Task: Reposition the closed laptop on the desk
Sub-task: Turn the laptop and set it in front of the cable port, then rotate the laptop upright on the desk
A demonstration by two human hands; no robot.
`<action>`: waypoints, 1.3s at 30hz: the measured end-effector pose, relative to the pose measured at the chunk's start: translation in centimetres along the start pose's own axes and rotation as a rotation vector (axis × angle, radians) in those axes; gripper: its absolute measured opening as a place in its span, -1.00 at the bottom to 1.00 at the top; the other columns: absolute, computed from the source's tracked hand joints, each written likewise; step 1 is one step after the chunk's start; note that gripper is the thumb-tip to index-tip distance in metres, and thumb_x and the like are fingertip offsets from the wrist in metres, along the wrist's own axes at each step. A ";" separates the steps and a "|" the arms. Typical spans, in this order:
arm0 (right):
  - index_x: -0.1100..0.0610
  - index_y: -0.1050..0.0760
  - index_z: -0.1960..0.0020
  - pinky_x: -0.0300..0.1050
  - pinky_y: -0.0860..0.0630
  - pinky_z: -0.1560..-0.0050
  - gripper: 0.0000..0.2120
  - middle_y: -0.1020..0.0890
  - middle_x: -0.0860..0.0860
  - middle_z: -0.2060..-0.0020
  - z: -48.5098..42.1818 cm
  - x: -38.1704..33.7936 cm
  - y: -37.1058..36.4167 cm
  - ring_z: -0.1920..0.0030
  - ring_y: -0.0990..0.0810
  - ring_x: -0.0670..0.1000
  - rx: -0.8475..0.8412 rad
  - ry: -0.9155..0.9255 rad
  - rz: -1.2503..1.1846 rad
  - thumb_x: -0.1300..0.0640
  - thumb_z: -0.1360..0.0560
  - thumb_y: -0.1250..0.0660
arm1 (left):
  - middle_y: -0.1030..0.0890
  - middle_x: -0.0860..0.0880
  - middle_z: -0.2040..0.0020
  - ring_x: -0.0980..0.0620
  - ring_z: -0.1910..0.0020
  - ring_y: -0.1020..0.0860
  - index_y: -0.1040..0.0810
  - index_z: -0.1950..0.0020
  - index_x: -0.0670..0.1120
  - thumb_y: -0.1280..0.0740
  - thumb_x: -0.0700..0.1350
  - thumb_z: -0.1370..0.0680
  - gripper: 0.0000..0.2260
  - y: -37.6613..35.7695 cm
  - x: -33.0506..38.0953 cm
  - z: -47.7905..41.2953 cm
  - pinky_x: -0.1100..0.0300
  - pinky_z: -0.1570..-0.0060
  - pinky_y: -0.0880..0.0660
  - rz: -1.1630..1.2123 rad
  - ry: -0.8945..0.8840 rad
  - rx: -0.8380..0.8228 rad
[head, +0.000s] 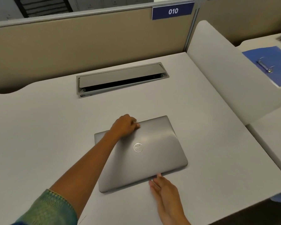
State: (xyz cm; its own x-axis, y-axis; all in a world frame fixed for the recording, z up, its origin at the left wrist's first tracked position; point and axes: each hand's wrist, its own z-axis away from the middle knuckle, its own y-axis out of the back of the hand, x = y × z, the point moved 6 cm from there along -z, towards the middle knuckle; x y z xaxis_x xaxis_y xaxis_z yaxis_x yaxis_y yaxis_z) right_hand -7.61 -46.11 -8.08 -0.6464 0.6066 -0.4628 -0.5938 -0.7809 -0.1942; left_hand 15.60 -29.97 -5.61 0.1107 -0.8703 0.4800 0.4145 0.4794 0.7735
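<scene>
A closed silver laptop (152, 153) with a round logo on its lid lies flat on the white desk (47, 127), turned slightly clockwise. My left hand (125, 126) reaches across the lid and curls over the laptop's far edge, near its far left corner. My right hand (164, 190) lies palm up at the laptop's near edge, and its fingertips touch or slip under that edge. The lid's far left part is hidden by my left forearm.
A cable tray with a half-open grey flap (122, 78) is set into the desk behind the laptop. A beige partition (88, 43) with a blue "010" sign (173, 11) closes the back. A white divider (230, 73) stands at the right, with a blue ring binder (269, 64) beyond it.
</scene>
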 end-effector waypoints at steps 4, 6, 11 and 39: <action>0.38 -0.49 -0.15 -0.07 -0.45 -0.22 -0.77 -0.56 0.18 0.08 -0.6 0.3 -1.1 0.01 -0.52 0.09 0.018 0.010 -0.061 0.26 -0.56 -0.27 | -0.62 -0.10 -0.19 -0.12 -0.19 -0.54 -0.58 -0.24 -0.05 -0.35 0.09 -0.49 -0.62 -0.8 1.0 -0.8 0.07 -0.13 -0.44 -0.029 0.006 -0.034; 0.35 -0.51 -0.11 -0.02 -0.46 -0.27 -0.82 -0.58 0.20 0.02 -0.9 0.4 -0.9 -0.03 -0.55 0.12 0.027 -0.009 -0.085 0.28 -0.56 -0.27 | -0.61 -0.10 -0.23 -0.10 -0.23 -0.53 -0.55 -0.28 -0.03 -0.39 0.06 -0.47 -0.59 -0.9 0.7 -0.9 0.09 -0.17 -0.43 0.018 0.042 -0.016; 0.38 -0.52 -0.06 -0.01 -0.51 -0.20 -0.85 -0.59 0.23 0.04 -1.7 0.1 -0.6 0.07 -0.56 0.11 0.086 0.028 -0.038 0.32 -0.53 -0.31 | -0.64 -0.12 -0.19 -0.10 -0.17 -0.56 -0.58 -0.25 -0.05 -0.43 0.01 -0.44 -0.60 -0.6 0.3 -0.9 0.11 -0.12 -0.45 0.083 0.110 0.017; 0.31 -0.61 -0.02 0.06 -0.63 0.02 -0.80 -0.68 0.25 0.07 -9.2 -14.3 -6.9 0.15 -0.66 0.18 -0.132 0.393 0.892 0.24 -0.44 -0.44 | -0.59 -0.21 -0.21 -0.26 -0.11 -0.57 -0.52 -0.30 -0.19 -0.40 -0.23 -0.48 -0.62 -3.7 -10.7 10.8 -0.08 -0.15 -0.56 0.732 0.678 0.320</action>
State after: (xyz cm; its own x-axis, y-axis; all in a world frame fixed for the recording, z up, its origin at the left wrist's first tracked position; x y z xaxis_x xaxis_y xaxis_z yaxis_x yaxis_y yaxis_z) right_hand 10.20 -50.77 -8.09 -0.6120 -0.2880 -0.7366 0.1084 -0.9531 0.2826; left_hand 3.15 -21.21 -9.12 0.7625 -0.1890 0.6187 -0.2053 0.8362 0.5085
